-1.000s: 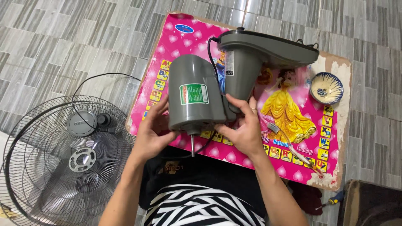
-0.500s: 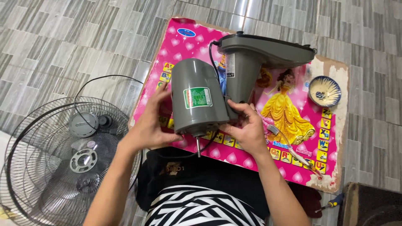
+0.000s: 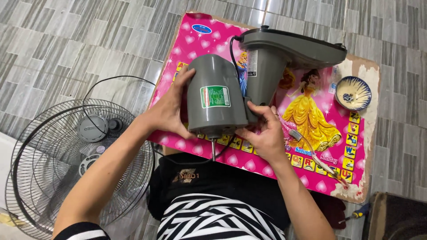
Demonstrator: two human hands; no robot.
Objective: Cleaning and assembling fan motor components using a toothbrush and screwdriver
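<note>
Grey fan motor housing [image 3: 216, 100]: gripped between left hand [image 3: 171, 109] and right hand [image 3: 264, 135], fingers wrapped round it. Risk: protruding shaft [image 3: 213, 150] bends if housing slips onto pink tabletop [image 3: 307, 66].

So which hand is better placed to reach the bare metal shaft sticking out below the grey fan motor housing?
Probably the right hand: it grips the grey fan motor housing at its lower edge, close to the bare metal shaft. The left hand clasps the housing's side, higher up.
</note>
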